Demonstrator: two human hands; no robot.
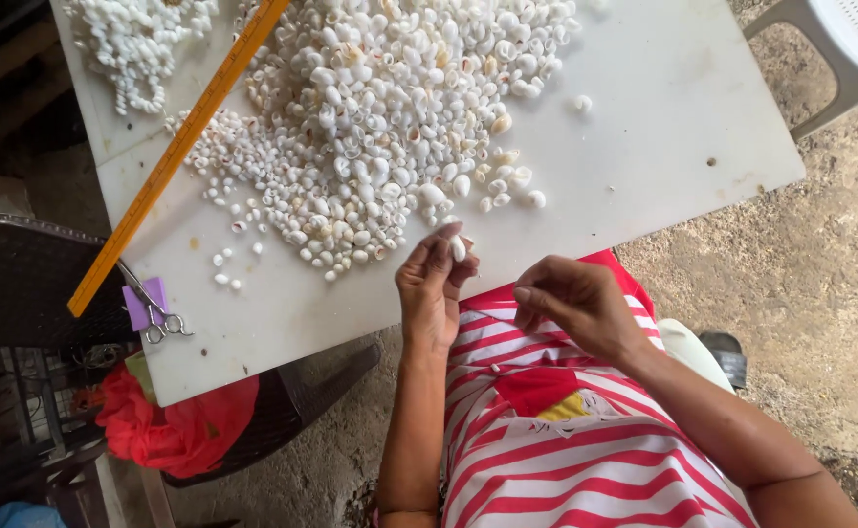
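Already a strung bunch of shells (135, 44) lies far beyond the fingers, while the big loose shell heap (390, 117) waits just past them. Left hand (434, 288) pinches one white shell (458, 248) at its fingertips; right hand (571, 303) is pinched closed, seemingly on a thin thread.

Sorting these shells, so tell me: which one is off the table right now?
The single white shell pinched in the left hand; the rest lie on the white board.

Soft even daylight, faint shadows, sharp focus, slight wide-angle distortion
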